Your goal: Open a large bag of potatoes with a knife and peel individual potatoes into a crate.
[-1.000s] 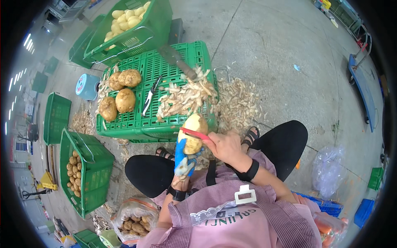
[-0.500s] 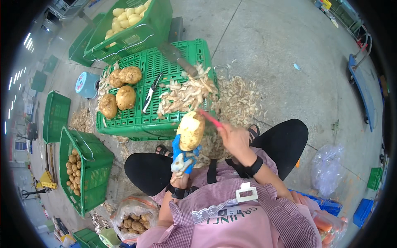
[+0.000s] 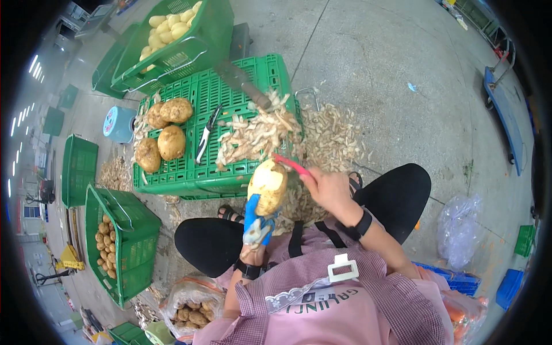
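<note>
My left hand (image 3: pixel 257 224), in a blue glove, is closed around the lower end of a large, partly peeled potato (image 3: pixel 268 187). Pale flesh shows at its top, brown skin lower down. In my right hand (image 3: pixel 330 192) is a red peeler (image 3: pixel 292 164), its head against the potato's upper right side. Just beyond, an upturned green crate (image 3: pixel 198 181) bears a heap of potato peelings (image 3: pixel 253 138), a black and white peeler (image 3: pixel 207 135) and a dark-bladed knife (image 3: pixel 244 84). Several unpeeled potatoes (image 3: pixel 171 142) lie at its left.
A green basket of peeled potatoes (image 3: pixel 167 34) stands at the far left. Left of me are a green crate (image 3: pixel 138 241) holding small potatoes and a sack of potatoes (image 3: pixel 192 307). Peelings (image 3: pixel 333 138) litter the floor. A blue trolley (image 3: pixel 506 123) stands at right.
The red peeler's head stays by the potato's top while my right hand has shifted slightly right and down. The whole view has shifted a little.
</note>
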Demonstrator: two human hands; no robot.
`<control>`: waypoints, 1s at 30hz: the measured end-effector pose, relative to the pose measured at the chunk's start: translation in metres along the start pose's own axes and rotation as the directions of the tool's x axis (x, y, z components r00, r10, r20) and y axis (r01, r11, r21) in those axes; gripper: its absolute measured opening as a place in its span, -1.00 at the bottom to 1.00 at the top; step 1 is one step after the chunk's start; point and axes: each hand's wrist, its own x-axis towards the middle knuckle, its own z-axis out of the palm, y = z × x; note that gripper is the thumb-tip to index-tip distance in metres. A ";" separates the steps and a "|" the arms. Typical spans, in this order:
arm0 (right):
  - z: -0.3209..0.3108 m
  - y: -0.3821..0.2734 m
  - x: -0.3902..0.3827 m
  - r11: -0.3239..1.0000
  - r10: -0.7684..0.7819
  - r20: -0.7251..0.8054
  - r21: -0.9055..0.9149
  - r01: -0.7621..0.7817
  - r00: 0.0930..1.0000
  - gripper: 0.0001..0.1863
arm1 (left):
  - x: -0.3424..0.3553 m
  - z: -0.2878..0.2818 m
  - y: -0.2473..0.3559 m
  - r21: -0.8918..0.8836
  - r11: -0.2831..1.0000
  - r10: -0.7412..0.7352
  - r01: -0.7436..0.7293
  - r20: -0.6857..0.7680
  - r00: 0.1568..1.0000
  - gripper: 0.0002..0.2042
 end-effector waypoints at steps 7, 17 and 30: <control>0.002 -0.003 0.013 0.999 0.039 0.025 -0.020 -0.039 0.999 -0.73 | 0.012 0.005 0.000 0.006 0.999 0.051 -0.051 0.003 0.999 -0.49; 0.011 0.016 0.017 0.998 -0.007 -0.052 -0.062 0.004 0.999 -0.73 | 0.010 0.007 0.000 0.017 0.998 0.066 -0.067 0.022 0.998 -0.50; 0.005 -0.012 -0.002 0.950 -0.310 -0.249 -0.049 0.308 0.918 -0.69 | -0.003 -0.009 0.000 0.011 1.000 -0.029 0.028 0.093 0.995 -0.52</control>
